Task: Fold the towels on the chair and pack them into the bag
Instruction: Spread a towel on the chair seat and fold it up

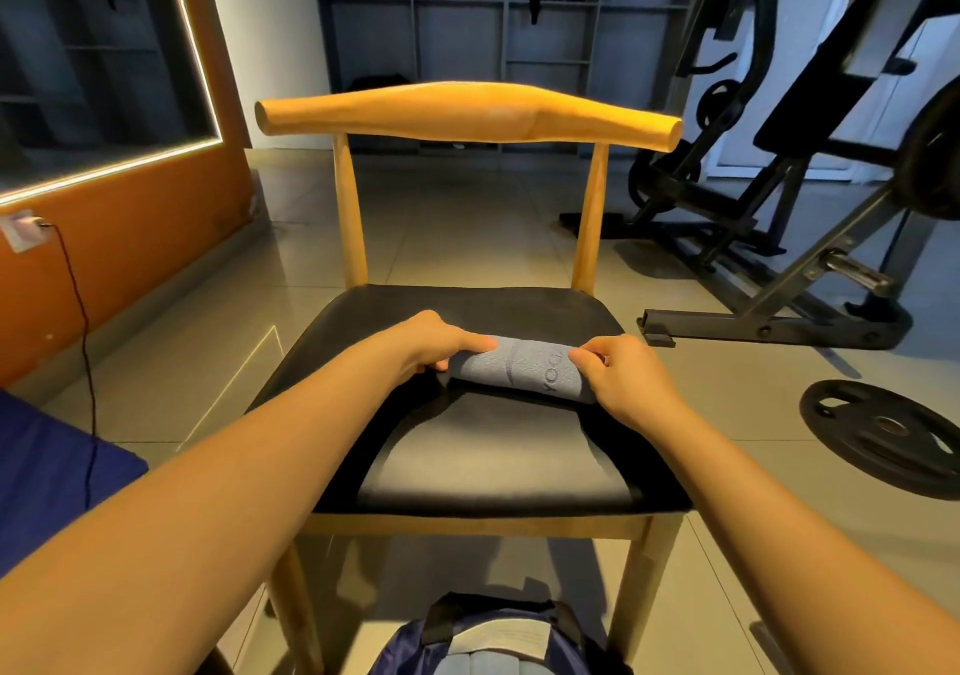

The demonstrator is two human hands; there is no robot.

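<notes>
Towel [519, 370] status, everything placed off the chair [467, 113].

- Gym machine [779, 180]: on the floor off the chair's right rear, well apart. Irrelevant.
- Chair: backrest on the far side, black seat toward the person.
- Weight plate [883, 435]: flat on the floor right of the chair.
- Bag [493, 643]: on the floor just in front of the chair's front rail, roughly centred. Can't tell if it's open.
- Towel: compact grey-blue bundle, rolled or tightly folded, on the chair seat at mid-depth, slightly right of centre. Long axis runs left-right across the seat, parallel to the backrest.
- Left hand [431, 344]: on the bundle's left end, fingers curled over the top.
- Right hand [618, 378]: pinching the right end, thumb and fingers closed on the fabric.

One hand per end, both about equally near, neither free.

Key relation: the bag lies straight back from the bundle, toward the person and below seat level.

My read: the fold looks done or nearly done, so the next move is to lift, pull back over the chair's front edge, then lower. The bundle's axis is crosswise to that travel and may need a turn to fit the bag mouth. Risk: the roll loosens if one end is released.
</notes>
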